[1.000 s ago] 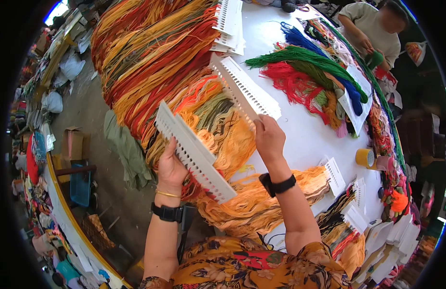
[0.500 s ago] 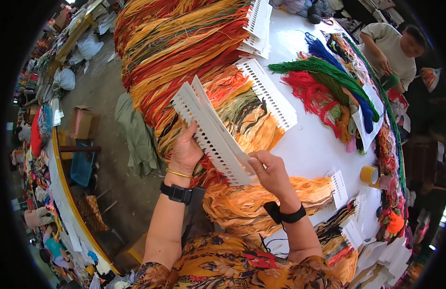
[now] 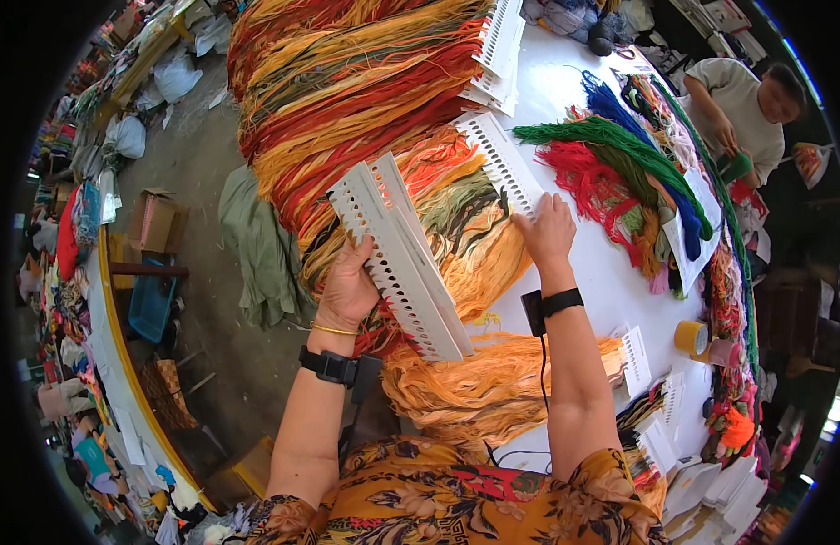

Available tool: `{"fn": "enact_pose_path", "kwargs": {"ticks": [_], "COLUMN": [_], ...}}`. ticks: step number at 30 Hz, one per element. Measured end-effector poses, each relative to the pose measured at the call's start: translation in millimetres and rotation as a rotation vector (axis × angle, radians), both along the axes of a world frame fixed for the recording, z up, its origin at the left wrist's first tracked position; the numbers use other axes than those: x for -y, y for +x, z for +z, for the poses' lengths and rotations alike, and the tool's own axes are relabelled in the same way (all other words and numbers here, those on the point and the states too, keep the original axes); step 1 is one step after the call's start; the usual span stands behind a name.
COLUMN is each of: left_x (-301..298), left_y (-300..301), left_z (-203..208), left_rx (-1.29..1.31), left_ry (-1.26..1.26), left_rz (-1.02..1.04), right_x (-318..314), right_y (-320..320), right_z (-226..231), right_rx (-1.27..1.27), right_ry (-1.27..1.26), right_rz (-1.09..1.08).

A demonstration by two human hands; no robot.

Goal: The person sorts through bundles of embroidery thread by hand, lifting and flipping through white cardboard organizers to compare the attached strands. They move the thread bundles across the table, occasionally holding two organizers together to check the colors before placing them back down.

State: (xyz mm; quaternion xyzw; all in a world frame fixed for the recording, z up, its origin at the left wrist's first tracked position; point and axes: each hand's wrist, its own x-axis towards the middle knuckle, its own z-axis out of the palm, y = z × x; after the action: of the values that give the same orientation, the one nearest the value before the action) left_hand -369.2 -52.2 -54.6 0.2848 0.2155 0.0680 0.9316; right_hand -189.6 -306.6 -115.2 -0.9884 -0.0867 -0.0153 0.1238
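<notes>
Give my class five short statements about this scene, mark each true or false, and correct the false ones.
1. The left hand holds punched cards. True.
2. The right hand grips the green yarn. False: it is at the end of another punched card stack.
3. The green yarn lies next to red yarn. True.
4. The blue bin stands on the white table. False: it is off the table, near a cardboard box.
5. A black band is on each wrist. True.
</notes>
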Motion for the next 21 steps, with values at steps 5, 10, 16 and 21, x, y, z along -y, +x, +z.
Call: {"fn": "enact_pose_path", "kwargs": {"ticks": [5, 10, 16, 21], "left_x": [0.2, 1.9, 1.3, 6.6], "left_y": [0.0, -2.4, -4.5, -4.2], "left_z": [-3.4, -3.3, -8.4, -4.4], "left_rx": [-0.033, -0.023, -0.011, -0.033], "left_ry": [-0.029, -0.051, -0.084, -0.086], "left_rz": [0.009, 0.014, 0.013, 0.031], "right_x": [-7.8, -14.9, -22.8, -22.5], "right_y": [-12.9, -30.9, -42.7, -48.0], "right_z": [4.6, 20.5, 31.4, 32.7], "right_rx": [0.229, 0.412, 0.276, 0.286], "right_ry": [-0.055, 0.052, 0.12, 0.371], "right_rz": [0.015, 0.088, 0.143, 0.125]}}
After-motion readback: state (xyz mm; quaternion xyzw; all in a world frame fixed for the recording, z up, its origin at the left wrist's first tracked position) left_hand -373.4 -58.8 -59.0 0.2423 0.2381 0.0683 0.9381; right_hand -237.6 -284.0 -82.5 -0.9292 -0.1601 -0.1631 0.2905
